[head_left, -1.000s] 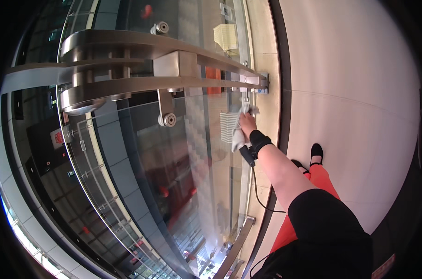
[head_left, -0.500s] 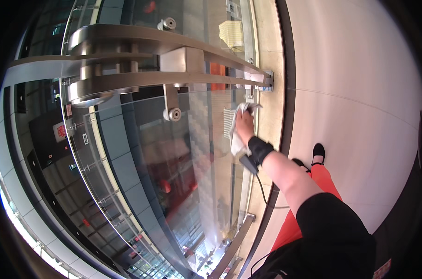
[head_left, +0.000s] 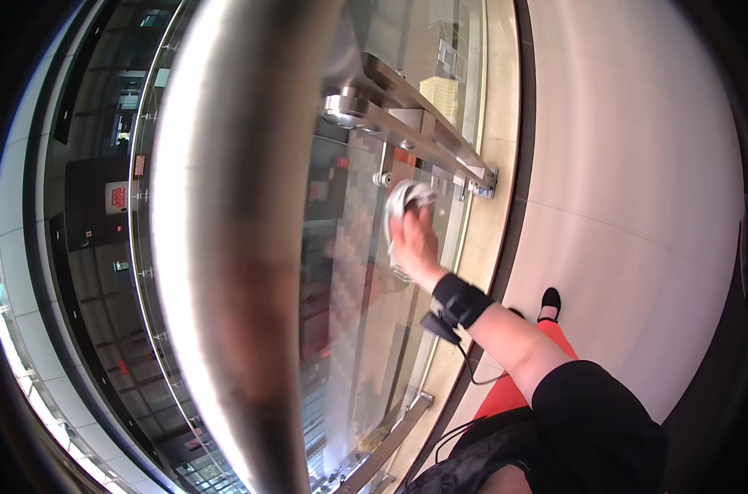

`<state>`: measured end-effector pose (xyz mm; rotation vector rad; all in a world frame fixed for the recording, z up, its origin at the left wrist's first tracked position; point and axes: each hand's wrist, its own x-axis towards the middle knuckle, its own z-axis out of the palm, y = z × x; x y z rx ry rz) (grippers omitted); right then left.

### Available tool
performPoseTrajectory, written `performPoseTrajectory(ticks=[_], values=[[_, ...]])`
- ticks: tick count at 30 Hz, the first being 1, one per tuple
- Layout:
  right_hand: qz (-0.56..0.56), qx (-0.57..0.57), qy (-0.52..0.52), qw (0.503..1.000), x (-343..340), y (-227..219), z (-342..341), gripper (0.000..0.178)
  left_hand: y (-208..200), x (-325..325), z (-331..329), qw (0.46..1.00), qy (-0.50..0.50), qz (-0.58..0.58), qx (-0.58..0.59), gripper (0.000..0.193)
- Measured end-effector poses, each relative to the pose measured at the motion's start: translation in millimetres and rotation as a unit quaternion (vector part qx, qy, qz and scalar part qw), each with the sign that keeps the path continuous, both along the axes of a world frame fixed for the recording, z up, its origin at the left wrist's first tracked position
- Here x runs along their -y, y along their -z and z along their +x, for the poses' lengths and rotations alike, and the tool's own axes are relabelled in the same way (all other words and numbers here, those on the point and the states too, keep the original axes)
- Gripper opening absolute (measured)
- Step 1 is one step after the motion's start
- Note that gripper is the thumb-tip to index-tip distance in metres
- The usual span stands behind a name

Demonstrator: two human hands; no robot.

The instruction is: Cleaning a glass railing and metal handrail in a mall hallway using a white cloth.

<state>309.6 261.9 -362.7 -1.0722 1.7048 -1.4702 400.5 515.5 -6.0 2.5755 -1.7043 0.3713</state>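
Note:
My right hand (head_left: 417,243) reaches up from the lower right, its fingers closed on a crumpled white-grey cloth (head_left: 397,206). The cloth lies against, or just in front of, a clear glass panel (head_left: 382,329); touching or apart, I cannot tell. Motion blurs the cloth and fingertips. A black band (head_left: 460,300) wraps my right wrist, with a small dark box (head_left: 440,327) and a cable hanging by it. My left hand is out of the picture.
A thick shiny metal handrail (head_left: 226,206) runs close by on the left. Beyond my hand stands a steel post (head_left: 427,123) on a pale stone ledge (head_left: 481,239). Pale floor (head_left: 629,206) stretches to the right, with my black shoe (head_left: 550,303) on it. Lower levels show through the glass.
The handrail now fills much of the left side as the view has shifted closer to it. My right hand and the cloth have moved slightly left, further up the glass.

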Motion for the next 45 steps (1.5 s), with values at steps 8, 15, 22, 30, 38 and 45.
performPoseTrajectory(ticks=[8, 15, 22, 30, 38, 45], values=[[0.028, -0.021, -0.105, 0.994, -19.0, -28.3, 10.3, 0.029, -8.6, 5.4, -3.7, 0.995, -0.031, 0.032, -0.087, 0.067], [-0.131, -0.097, -0.184, 0.969, -85.8, -37.6, 51.3, 0.023, -10.6, 6.9, -9.7, 0.995, -0.057, 0.034, -0.076, 0.069], [-0.088, -0.04, -0.123, 0.988, -18.0, -56.0, 18.6, 0.031, -6.9, 12.7, -8.0, 0.996, -0.034, 0.025, -0.082, 0.068], [-0.254, 0.231, -0.269, 0.9, -73.3, -37.5, 76.7, 0.024, -6.0, 15.4, -11.0, 0.998, -0.014, 0.037, -0.054, 0.066], [-0.162, -0.013, -0.045, 0.986, 24.0, -80.5, -12.0, 0.024, -9.7, 13.1, -12.3, 0.996, -0.035, 0.039, -0.069, 0.065], [-0.188, -0.1, -0.151, 0.965, -44.6, -66.0, 28.1, 0.025, -11.7, 16.0, -13.9, 0.994, -0.064, 0.062, -0.07, 0.066]])
